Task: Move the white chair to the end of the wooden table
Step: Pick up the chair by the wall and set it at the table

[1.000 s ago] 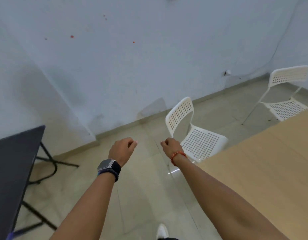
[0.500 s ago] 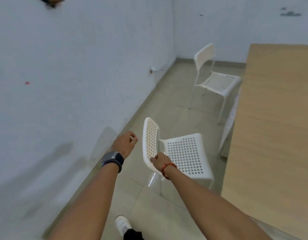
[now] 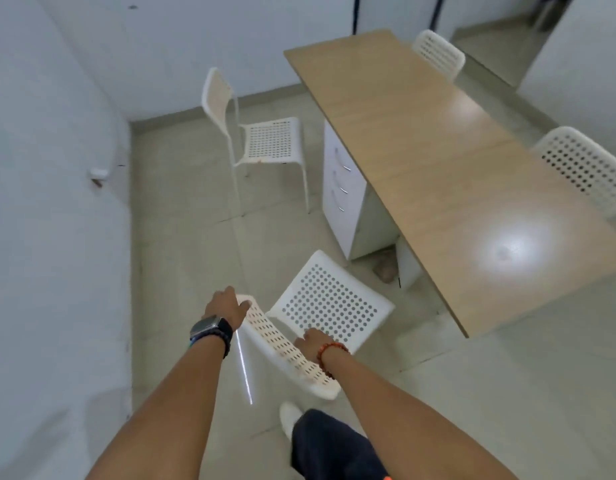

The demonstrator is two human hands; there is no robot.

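White perforated plastic chair gripped at backrest, left hand and right hand closed on rim; risk: legs striking long wooden table corner or white drawer unit

Perforated white plastic chair, glossy wood-grain table, smooth pale floor tiles
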